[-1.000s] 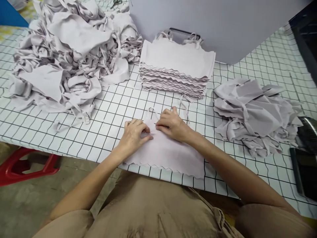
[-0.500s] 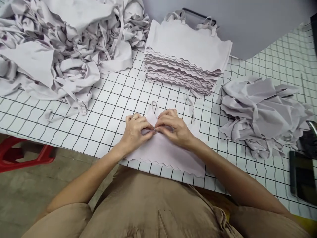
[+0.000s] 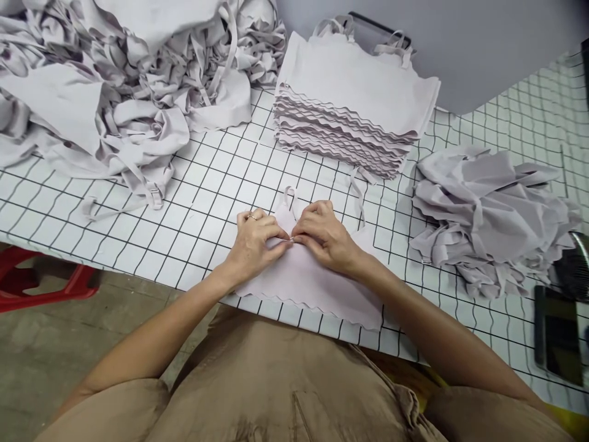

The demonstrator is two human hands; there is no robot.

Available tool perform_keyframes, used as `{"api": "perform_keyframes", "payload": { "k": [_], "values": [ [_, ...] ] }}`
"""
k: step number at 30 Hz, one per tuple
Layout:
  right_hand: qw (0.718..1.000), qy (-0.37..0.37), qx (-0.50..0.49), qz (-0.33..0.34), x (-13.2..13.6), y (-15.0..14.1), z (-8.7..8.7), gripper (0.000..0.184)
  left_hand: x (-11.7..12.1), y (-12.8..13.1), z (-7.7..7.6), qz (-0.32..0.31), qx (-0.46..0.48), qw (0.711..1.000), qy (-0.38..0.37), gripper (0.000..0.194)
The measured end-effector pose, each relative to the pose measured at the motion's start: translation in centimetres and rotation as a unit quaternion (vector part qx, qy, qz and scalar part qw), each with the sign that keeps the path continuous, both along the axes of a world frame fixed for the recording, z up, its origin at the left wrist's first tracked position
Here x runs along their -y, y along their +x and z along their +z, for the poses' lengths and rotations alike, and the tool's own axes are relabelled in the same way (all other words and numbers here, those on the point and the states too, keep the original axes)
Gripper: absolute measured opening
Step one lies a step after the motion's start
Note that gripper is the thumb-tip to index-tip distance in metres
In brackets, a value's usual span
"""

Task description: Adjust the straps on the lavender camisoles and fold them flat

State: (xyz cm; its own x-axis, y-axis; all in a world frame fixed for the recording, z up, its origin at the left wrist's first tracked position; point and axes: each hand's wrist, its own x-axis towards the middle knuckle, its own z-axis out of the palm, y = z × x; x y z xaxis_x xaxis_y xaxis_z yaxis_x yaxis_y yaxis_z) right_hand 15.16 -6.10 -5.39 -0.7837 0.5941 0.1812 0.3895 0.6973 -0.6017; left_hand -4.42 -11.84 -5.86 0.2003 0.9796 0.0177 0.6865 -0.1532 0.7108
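A pale lilac strappy top (image 3: 313, 288) with a scalloped hem lies flat at the near edge of the checked table (image 3: 207, 184). My left hand (image 3: 254, 242) and my right hand (image 3: 324, 236) meet at the top's upper middle. Both pinch the fabric with closed fingers, fingertips touching. A ring shows on my left hand. Thin straps (image 3: 289, 196) loop out beyond my fingers.
A neat stack of folded tops (image 3: 354, 104) sits behind my hands. A big loose heap of the same garments (image 3: 119, 80) fills the left side, a smaller heap (image 3: 488, 215) the right. A dark phone (image 3: 556, 334) lies at the right edge. A red stool (image 3: 32, 285) stands on the floor.
My hands have drawn together from lying on the top to pinching its upper middle. The view has shifted slightly forward.
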Motion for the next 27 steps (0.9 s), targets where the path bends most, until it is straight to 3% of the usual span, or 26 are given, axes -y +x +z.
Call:
{"api": "perform_keyframes", "payload": {
  "k": [4,6,11,15,20,23,27],
  "values": [
    [0.991,0.043,0.091,0.084,-0.9,0.2,1.5,0.036,-0.1,-0.1,0.2,-0.004,0.008,1.000,-0.007,0.012],
    [0.988,0.036,0.106,0.109,-2.1,0.1,2.3,0.033,-0.1,-0.2,0.2,-0.003,0.011,1.000,-0.006,0.013],
    [0.994,0.007,0.084,0.071,-7.1,-1.2,3.3,0.032,0.0,-0.4,0.1,0.013,-0.005,1.000,0.015,0.012],
    [0.996,0.009,0.082,0.044,-9.8,-3.2,3.1,0.033,0.3,-0.6,-0.1,0.028,-0.024,0.999,0.039,0.015],
    [0.995,-0.068,0.067,0.024,-9.8,-3.6,1.6,0.016,0.6,-0.9,0.1,0.053,-0.027,0.997,0.040,0.016],
    [0.994,-0.104,0.021,0.011,-9.6,-2.6,1.6,0.016,0.2,-0.8,0.5,0.075,-0.007,0.997,0.028,0.015],
    [0.989,-0.132,-0.067,0.020,-9.6,-2.3,2.8,0.017,-1.5,-0.1,1.3,0.099,0.126,0.987,-0.019,0.026]
  ]
}}
